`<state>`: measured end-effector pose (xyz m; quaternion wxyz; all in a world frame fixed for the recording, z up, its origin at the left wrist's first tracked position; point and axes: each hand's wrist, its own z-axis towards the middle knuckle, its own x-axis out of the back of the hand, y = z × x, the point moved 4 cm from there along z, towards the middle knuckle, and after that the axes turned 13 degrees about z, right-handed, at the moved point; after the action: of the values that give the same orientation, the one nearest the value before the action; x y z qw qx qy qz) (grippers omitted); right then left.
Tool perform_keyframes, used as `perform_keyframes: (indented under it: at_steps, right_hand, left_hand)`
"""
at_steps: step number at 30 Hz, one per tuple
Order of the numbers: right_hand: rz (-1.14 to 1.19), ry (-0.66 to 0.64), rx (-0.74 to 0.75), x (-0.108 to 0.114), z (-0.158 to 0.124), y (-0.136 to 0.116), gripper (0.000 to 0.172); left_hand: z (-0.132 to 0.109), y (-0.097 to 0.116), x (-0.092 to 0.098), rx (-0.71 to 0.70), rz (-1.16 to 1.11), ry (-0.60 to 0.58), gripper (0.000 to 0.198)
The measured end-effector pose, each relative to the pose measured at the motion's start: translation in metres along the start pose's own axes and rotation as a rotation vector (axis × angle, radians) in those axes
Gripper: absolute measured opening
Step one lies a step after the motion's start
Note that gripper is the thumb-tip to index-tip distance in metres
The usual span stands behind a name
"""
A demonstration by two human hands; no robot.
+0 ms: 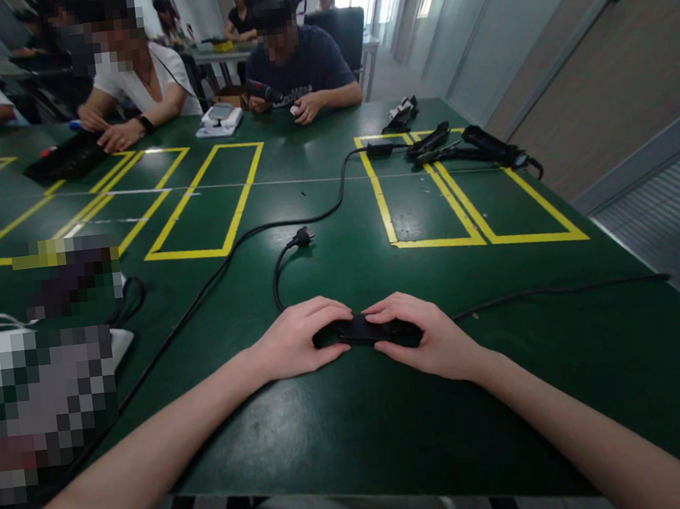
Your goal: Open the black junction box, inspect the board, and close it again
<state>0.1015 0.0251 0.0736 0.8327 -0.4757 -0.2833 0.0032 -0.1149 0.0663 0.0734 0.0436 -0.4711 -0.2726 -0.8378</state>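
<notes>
A black power adapter lies on the green table in front of me, held from both ends. My left hand is closed around its left end, thumb on the near side and fingers on the far side. In the same way, my right hand grips the right end. From behind my left hand a short black cord curves away to a plug with bare metal pins. A thin black cable runs from beside my right hand toward the table's right edge. My palms hide both ends of the adapter.
Yellow tape rectangles mark the green table. A long black cable crosses on the left to a small black box. Black tool-like items lie at the far right. Across the table, people handle objects near a white device.
</notes>
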Motion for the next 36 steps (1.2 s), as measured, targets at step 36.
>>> perform_keyframes:
  at_steps: [36]
  right_hand:
    - [-0.505,-0.133,0.254,-0.005,-0.002,-0.016,0.037]
  left_hand:
    - [0.007,0.014,0.000,0.087,0.096,0.051,0.045]
